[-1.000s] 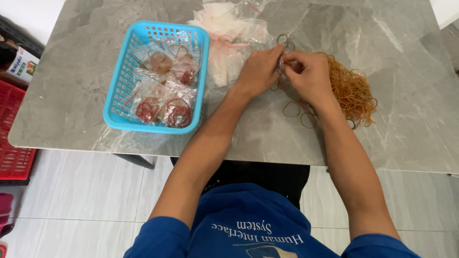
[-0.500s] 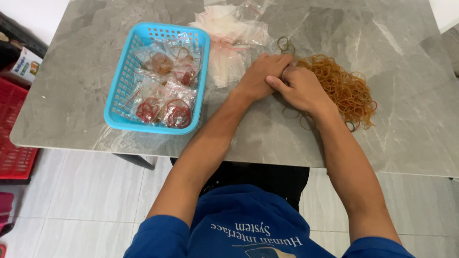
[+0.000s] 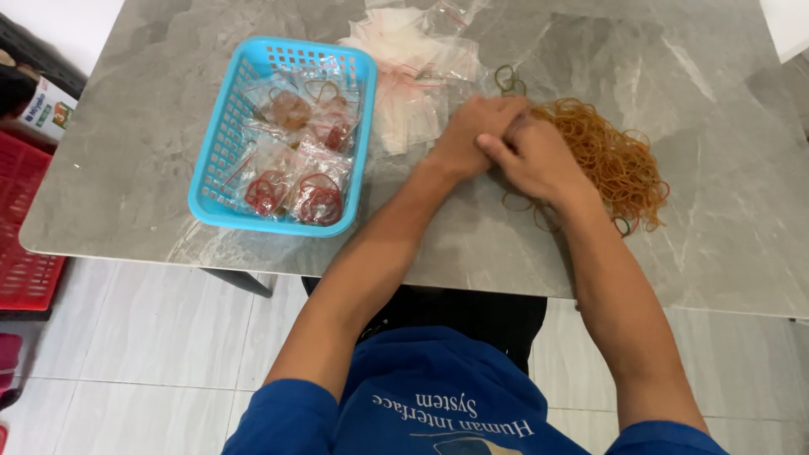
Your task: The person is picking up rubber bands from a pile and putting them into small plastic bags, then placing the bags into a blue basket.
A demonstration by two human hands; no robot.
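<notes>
Resting together on the grey marble-patterned tabletop [image 3: 168,152], the left hand [image 3: 472,135] and the right hand [image 3: 535,160] are seen pressed against each other at the near edge of a loose heap of orange-tan rubber bands [image 3: 611,160]. Both hands are curled, fingers bent inward; whether bands are actually pinched between them cannot be told, since the fingertips are hidden by the knuckles. A second ago the hands were raised slightly and a band was being worked between the fingertips; half a second ago they had been lowered toward the heap, and now they are brought closer still, the right hand laid partly over the left. Just beyond the left hand, a pile of small clear zip bags with red seal strips [image 3: 413,76] is spread out, unchanged in place. To the left of that, a light blue plastic mesh basket [image 3: 211,181] is set, holding filled clear bags of red and brown rubber bands [image 3: 295,190]. A few single dark bands [image 3: 508,80] are scattered near the heap.
</notes>
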